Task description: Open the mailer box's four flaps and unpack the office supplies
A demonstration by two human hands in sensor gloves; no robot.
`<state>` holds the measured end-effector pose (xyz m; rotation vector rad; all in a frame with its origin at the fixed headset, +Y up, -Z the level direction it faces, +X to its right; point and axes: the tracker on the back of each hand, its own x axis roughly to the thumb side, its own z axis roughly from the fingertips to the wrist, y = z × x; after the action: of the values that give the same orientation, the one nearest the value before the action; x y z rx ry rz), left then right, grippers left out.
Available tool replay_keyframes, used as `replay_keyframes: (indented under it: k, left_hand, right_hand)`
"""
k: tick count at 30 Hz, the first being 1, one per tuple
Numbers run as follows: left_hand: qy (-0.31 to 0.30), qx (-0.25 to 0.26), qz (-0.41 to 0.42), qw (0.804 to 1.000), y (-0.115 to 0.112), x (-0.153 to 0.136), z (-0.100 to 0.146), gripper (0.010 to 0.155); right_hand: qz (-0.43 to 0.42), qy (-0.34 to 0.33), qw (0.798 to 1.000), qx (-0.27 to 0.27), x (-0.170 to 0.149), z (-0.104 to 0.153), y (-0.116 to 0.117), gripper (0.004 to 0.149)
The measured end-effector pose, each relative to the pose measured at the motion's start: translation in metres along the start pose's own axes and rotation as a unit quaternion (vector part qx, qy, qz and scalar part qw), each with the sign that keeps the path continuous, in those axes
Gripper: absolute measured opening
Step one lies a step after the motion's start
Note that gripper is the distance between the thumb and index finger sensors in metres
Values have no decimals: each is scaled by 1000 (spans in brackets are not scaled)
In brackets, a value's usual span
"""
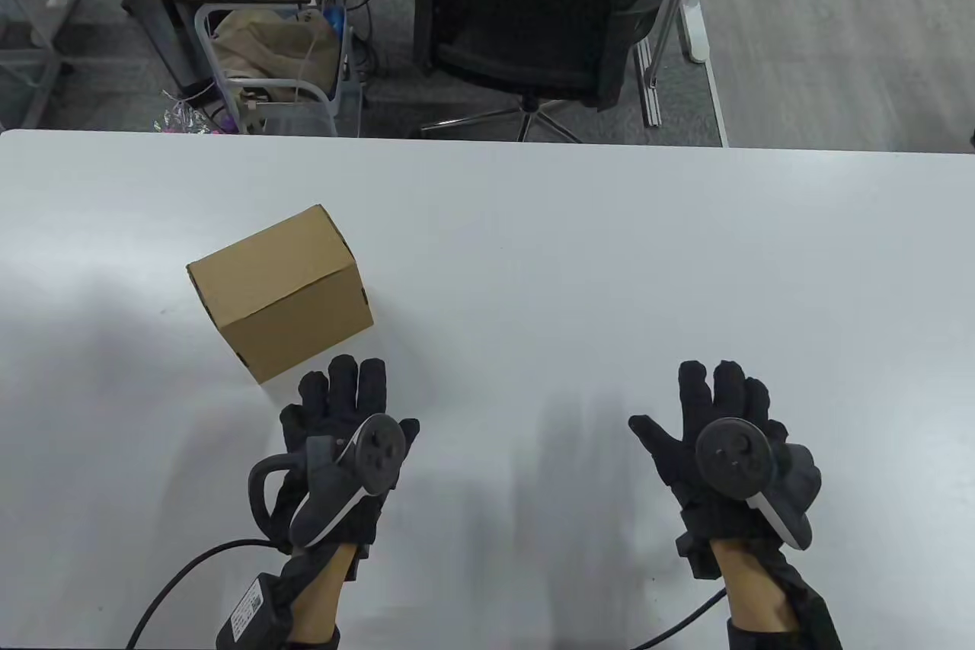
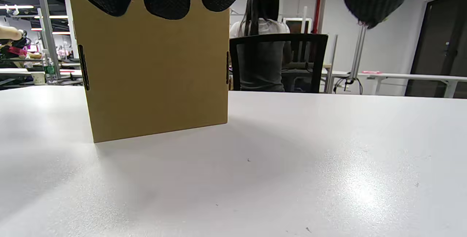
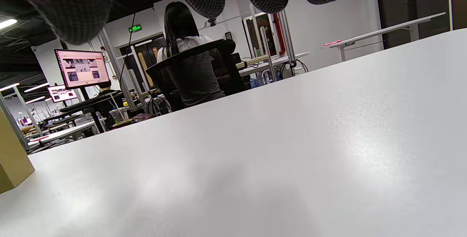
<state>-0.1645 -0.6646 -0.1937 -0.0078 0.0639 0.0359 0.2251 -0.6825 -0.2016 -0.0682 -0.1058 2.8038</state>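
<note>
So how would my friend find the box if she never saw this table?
Look at the big white table. On its left part, just beyond the left hand, sits a plain brown cardboard box, closed. It is the only thing standing on the table.

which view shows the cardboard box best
The table view: the whole closed box shows from above, top and two sides, just beyond the left hand. The left wrist view shows one flat side close up, its top hidden by fingertips. The right wrist view catches only a corner at its left edge.
</note>
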Motion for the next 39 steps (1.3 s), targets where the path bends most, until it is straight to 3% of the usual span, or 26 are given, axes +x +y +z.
replay_keyframes:
  k: [10,17,28,39]
  left_hand:
    - [3,9,3,1000,4,-2,-1,78]
    - [20,38,24,999,24,-20,-9,78]
    - [114,46,12,992,51,-85,-62,85]
    - [163,-34,15,986,25,-126,-111,96]
  right_hand:
    - [-3,0,1000,-2,0,0,0,84]
    - [-3,3,1000,4,1,0,1,84]
    - [-7,10,1000,13,0,-3,4,84]
    - [-9,4,1000,20,3,-5,6,84]
